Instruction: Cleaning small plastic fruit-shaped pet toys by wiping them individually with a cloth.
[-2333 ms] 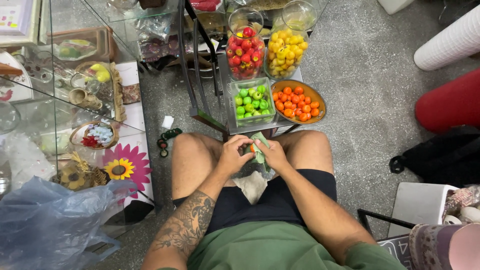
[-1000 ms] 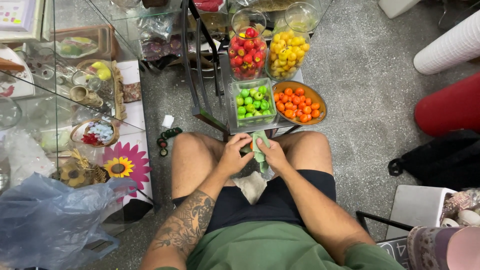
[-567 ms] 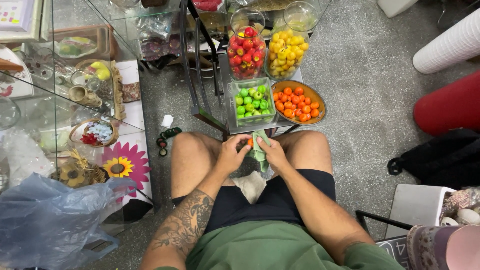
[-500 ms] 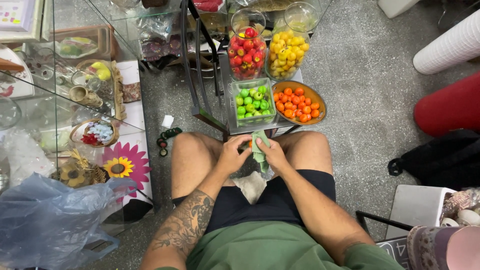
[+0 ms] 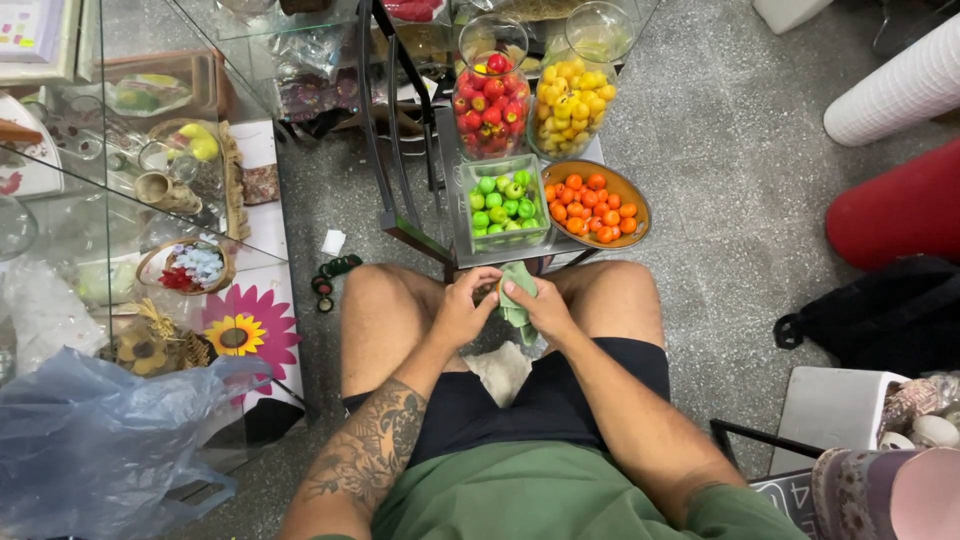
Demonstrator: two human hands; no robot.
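I sit with bare knees apart, both hands together between them. My right hand (image 5: pixel 541 308) grips a green cloth (image 5: pixel 518 288) that hangs from it. My left hand (image 5: pixel 464 310) pinches a small orange fruit against the cloth; only a sliver of the fruit shows. Just beyond my hands stands a small table with a square glass container of green fruits (image 5: pixel 499 201) and a brown bowl of orange fruits (image 5: pixel 594 205). Behind those stand two tall glass jars, one with red fruits (image 5: pixel 488 101), one with yellow fruits (image 5: pixel 572 91).
A glass shelf unit (image 5: pixel 120 150) with baskets, jars and flower decorations fills the left. A clear plastic bag (image 5: pixel 90 450) lies at lower left. A light cloth (image 5: pixel 503 370) lies under my legs. At right are a red cylinder (image 5: pixel 900 205), a black bag (image 5: pixel 880 315), a white box (image 5: pixel 830 410).
My hands have shifted only slightly, working the green cloth around the small fruit. Everything else stays in place.
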